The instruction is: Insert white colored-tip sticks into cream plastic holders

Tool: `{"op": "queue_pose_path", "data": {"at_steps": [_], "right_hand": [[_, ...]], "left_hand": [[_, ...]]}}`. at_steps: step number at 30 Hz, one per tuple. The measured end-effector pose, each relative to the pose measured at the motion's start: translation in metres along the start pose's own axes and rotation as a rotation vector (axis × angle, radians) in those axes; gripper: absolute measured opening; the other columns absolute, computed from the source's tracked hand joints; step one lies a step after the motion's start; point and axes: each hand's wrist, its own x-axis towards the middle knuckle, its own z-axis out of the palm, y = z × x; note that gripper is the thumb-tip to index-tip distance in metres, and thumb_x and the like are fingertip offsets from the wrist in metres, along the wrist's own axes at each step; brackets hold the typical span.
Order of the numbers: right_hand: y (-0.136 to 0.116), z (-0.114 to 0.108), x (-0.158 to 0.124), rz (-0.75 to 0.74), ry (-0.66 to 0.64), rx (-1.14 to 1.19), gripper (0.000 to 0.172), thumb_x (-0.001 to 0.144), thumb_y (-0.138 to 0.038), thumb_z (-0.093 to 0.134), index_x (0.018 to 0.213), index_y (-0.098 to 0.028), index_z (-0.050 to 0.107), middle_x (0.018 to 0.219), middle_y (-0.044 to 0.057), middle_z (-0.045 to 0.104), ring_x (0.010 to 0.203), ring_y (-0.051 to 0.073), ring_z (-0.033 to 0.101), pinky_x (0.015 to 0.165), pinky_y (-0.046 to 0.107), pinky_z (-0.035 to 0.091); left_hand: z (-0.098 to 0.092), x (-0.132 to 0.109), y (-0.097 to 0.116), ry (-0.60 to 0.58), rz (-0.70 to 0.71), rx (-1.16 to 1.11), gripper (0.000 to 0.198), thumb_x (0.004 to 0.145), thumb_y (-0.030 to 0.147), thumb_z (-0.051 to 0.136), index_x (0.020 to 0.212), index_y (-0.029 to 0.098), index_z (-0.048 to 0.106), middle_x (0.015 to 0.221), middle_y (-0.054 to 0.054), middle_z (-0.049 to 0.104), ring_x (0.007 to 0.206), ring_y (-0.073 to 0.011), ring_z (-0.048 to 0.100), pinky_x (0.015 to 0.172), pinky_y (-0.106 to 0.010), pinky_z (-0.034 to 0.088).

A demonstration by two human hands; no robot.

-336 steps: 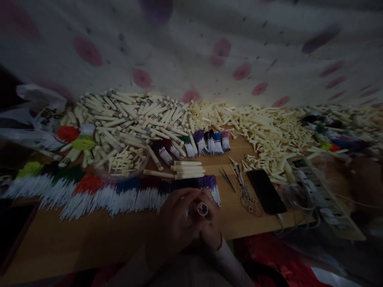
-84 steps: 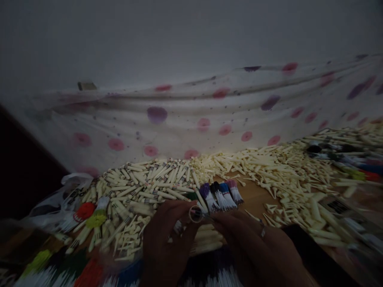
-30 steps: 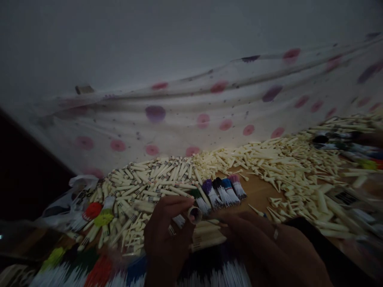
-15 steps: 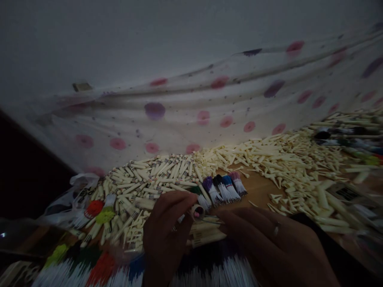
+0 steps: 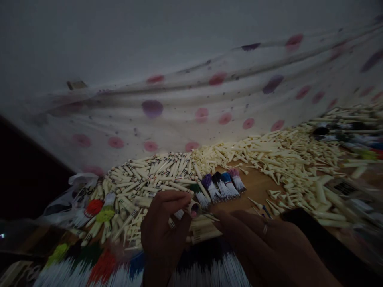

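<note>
Over the table (image 5: 257,186), pinches a pale, round-mouthed tube (image 5: 190,206), pink and dark inside, in the left hand (image 5: 163,225); grips a slim tool (image 5: 210,217) in the right hand (image 5: 266,247).

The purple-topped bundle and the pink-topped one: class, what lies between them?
The head view shows two: a black-topped bundle and a blue-topped bundle.

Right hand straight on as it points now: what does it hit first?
Probably the open end of the cream tube in the left hand: the thin tool in the right hand points toward it, though depth is unclear.
</note>
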Motion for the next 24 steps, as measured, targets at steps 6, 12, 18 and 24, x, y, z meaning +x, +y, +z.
{"op": "queue_pose_path", "data": {"at_steps": [6, 12, 18, 24], "right_hand": [[0.002, -0.005, -0.003, 0.109, -0.02, 0.13, 0.032, 0.092, -0.012, 0.046, 0.104, -0.026, 0.072, 0.069, 0.001, 0.072, 0.047, 0.014, 0.064, 0.049, 0.02, 0.054], [0.003, 0.003, -0.003, 0.136, 0.046, 0.124, 0.037, 0.097, -0.014, 0.039, 0.105, -0.028, 0.072, 0.065, 0.0, 0.069, 0.041, 0.013, 0.057, 0.04, 0.019, 0.047], [0.004, 0.002, -0.001, 0.09, 0.029, 0.088, 0.033, 0.094, -0.011, 0.043, 0.098, -0.025, 0.072, 0.064, 0.0, 0.069, 0.044, 0.012, 0.059, 0.044, 0.018, 0.048], [0.004, -0.008, 0.001, 0.125, -0.073, 0.152, 0.035, 0.09, -0.008, 0.044, 0.107, -0.022, 0.071, 0.081, 0.006, 0.075, 0.056, 0.015, 0.066, 0.05, 0.02, 0.052]], "left_hand": [[0.001, 0.001, 0.0, -0.046, 0.005, 0.039, 0.02, 0.086, 0.009, 0.07, 0.1, 0.024, 0.072, 0.098, -0.001, 0.073, 0.092, -0.0162, 0.069, 0.081, -0.029, 0.056], [0.001, 0.002, -0.001, -0.046, -0.006, 0.036, 0.024, 0.084, 0.005, 0.071, 0.099, 0.024, 0.073, 0.098, 0.0, 0.073, 0.091, -0.0145, 0.069, 0.082, -0.026, 0.056], [0.001, 0.002, -0.001, -0.077, -0.017, 0.009, 0.027, 0.084, 0.004, 0.07, 0.102, 0.024, 0.073, 0.1, 0.0, 0.072, 0.094, -0.0144, 0.068, 0.084, -0.026, 0.054], [-0.002, 0.002, -0.002, -0.137, -0.075, 0.042, 0.023, 0.086, 0.008, 0.072, 0.102, 0.024, 0.073, 0.099, 0.001, 0.072, 0.094, -0.0129, 0.068, 0.084, -0.022, 0.053]]}}
